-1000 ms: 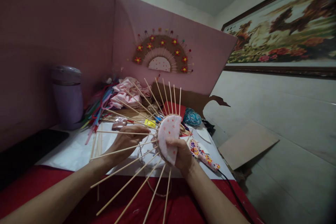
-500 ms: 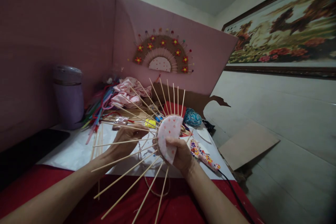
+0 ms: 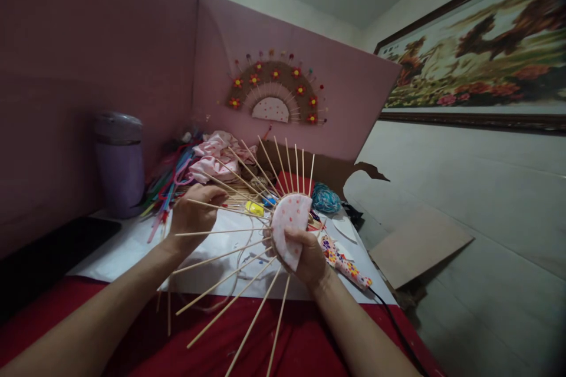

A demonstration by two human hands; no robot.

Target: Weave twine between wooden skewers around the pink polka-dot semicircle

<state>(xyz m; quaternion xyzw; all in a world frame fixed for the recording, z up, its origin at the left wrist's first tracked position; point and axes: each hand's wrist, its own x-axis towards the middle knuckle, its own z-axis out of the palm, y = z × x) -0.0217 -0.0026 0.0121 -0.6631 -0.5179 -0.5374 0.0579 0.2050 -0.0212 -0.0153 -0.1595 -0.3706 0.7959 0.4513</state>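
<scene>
My right hand (image 3: 309, 256) grips a half-round piece (image 3: 289, 218) covered in white cloth with pink dots, its thumb on the front face. Several thin wooden sticks (image 3: 221, 262) fan out from the curved edge towards the left and up. My left hand (image 3: 194, 215) is raised among the stick tips, finger and thumb pinched together. What the pinch holds, if anything, I cannot make out. A loose loop of pale string (image 3: 239, 268) hangs behind the sticks, below the left hand; its ends are hidden.
A floral glue gun (image 3: 347, 265) with a black cord lies at the right. Blue yarn (image 3: 326, 197), pink cloth (image 3: 216, 156) and a purple tumbler (image 3: 119, 165) stand behind. A finished half-round decoration (image 3: 270, 109) hangs on the pink board (image 3: 345, 88).
My left hand has moved left and up, away from the half-round piece. The string loop has swung left. My right hand and the piece have shifted slightly right.
</scene>
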